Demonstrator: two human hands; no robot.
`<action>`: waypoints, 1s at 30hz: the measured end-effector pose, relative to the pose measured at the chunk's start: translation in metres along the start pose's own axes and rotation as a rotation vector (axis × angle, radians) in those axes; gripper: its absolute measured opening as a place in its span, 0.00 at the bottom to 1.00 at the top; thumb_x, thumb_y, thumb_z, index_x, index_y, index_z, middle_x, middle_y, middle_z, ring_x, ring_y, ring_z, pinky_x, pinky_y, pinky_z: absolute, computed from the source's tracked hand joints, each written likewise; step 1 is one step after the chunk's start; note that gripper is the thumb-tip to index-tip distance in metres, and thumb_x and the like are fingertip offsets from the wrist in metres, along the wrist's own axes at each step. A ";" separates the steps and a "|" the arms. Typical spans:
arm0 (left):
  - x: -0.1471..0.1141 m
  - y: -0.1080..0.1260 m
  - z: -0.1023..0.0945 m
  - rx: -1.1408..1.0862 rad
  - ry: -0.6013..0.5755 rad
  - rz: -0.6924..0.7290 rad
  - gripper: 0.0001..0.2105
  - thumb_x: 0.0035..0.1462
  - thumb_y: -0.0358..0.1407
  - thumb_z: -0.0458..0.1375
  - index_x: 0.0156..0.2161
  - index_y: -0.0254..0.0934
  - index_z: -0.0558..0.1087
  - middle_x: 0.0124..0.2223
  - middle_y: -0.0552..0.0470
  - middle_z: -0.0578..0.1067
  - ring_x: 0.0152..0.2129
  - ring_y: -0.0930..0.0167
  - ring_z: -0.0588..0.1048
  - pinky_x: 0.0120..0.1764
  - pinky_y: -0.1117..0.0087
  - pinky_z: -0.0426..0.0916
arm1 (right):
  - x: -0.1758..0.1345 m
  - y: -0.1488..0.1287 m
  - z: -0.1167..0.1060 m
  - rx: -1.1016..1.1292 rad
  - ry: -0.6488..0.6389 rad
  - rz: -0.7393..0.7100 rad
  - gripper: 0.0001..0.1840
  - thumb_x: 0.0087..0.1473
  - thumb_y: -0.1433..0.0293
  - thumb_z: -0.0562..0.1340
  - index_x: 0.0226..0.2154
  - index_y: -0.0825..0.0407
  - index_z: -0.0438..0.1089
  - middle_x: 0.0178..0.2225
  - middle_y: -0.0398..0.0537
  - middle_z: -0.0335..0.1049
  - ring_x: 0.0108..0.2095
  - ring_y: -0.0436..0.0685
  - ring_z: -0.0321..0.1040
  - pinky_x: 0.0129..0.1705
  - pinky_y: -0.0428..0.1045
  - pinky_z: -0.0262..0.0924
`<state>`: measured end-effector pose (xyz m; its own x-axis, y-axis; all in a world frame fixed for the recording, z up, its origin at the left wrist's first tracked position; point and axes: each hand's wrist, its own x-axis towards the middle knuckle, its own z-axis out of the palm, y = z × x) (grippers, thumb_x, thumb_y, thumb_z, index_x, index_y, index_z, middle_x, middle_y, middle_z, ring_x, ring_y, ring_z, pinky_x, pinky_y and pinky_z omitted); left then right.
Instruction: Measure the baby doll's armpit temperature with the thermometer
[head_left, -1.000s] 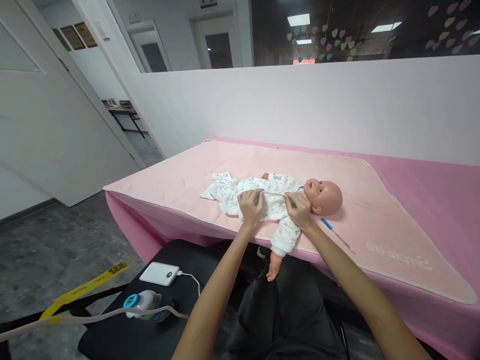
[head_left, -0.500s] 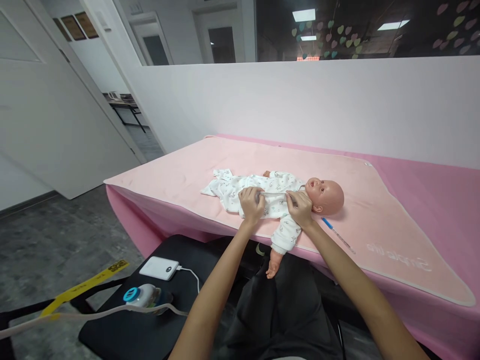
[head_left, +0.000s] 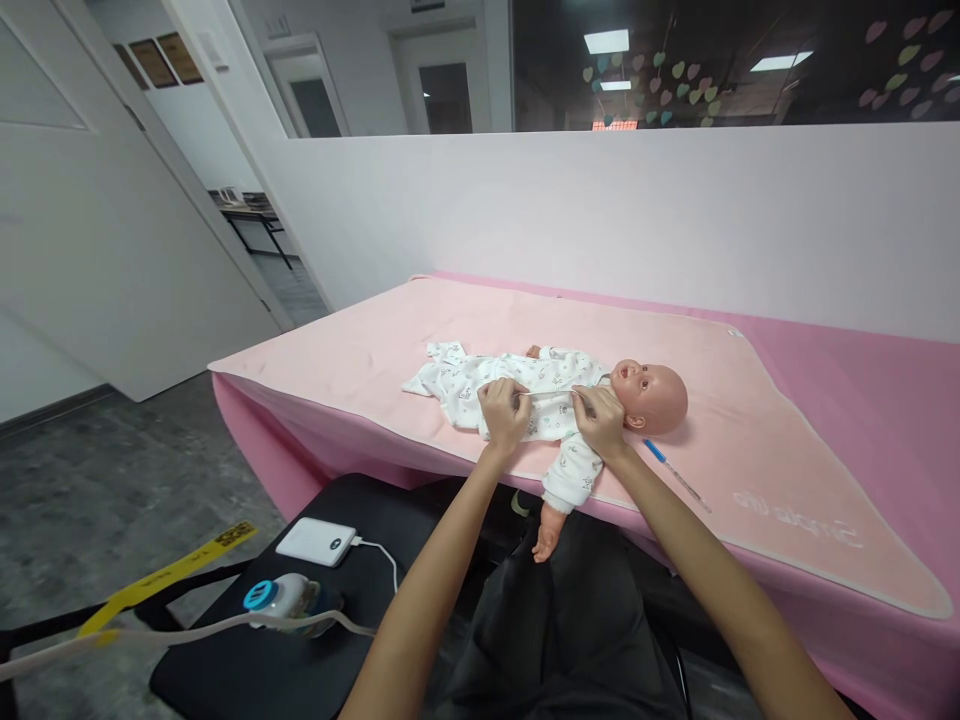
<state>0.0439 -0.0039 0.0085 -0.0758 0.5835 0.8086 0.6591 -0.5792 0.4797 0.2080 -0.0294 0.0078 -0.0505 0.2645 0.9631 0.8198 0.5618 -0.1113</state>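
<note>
Left hand [head_left: 504,412] and right hand [head_left: 600,415] are held a little apart over the front of a baby doll [head_left: 577,370], each closed in a pinch at one end of a thin white edge [head_left: 551,393] that is drawn straight between them; whether it belongs to the doll's printed white suit [head_left: 465,385] cannot be told. With the gap between the hands taken as the clock's centre, the doll is laid on its back, its bald head [head_left: 660,398] at three o'clock and its suit's legs at nine. Its near arm [head_left: 559,500] is hung over the table edge at six o'clock. It is supported by a pale pink mat [head_left: 330,350], which is spread over a deeper pink cloth [head_left: 862,360]. At four o'clock, a slim blue-ended stick [head_left: 675,473] is laid on the mat, near the right wrist. At eight o'clock, a white power bank [head_left: 316,541] with a cable and a blue-capped bottle [head_left: 289,597] are placed on a black seat [head_left: 247,660]. Heart-shaped stickers [head_left: 667,97] are seen on dark glass at one o'clock.
</note>
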 end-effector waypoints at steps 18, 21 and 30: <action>0.006 -0.023 -0.027 0.107 -0.358 0.403 0.05 0.55 0.35 0.51 0.37 0.37 0.65 0.31 0.52 0.73 0.30 0.68 0.69 0.39 0.64 0.59 | 0.003 -0.005 -0.001 0.001 -0.017 -0.026 0.05 0.52 0.76 0.58 0.30 0.53 0.69 0.24 0.45 0.72 0.25 0.52 0.65 0.31 0.48 0.59; 0.005 -0.022 -0.026 0.109 -0.336 0.387 0.03 0.55 0.33 0.51 0.36 0.37 0.65 0.30 0.52 0.72 0.30 0.68 0.69 0.38 0.64 0.60 | 0.003 -0.005 -0.001 0.001 -0.022 -0.015 0.05 0.52 0.76 0.58 0.31 0.54 0.69 0.24 0.46 0.72 0.26 0.52 0.65 0.32 0.48 0.59; 0.003 -0.020 -0.028 0.102 -0.337 0.332 0.02 0.54 0.33 0.52 0.33 0.38 0.65 0.29 0.51 0.71 0.30 0.68 0.69 0.38 0.63 0.61 | 0.001 -0.004 0.000 -0.021 -0.043 0.013 0.07 0.54 0.74 0.56 0.30 0.53 0.70 0.23 0.46 0.71 0.25 0.52 0.65 0.32 0.48 0.59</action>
<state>0.0099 -0.0068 0.0111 0.3867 0.5379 0.7491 0.6780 -0.7164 0.1644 0.2051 -0.0315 0.0097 -0.0637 0.3059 0.9499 0.8325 0.5413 -0.1185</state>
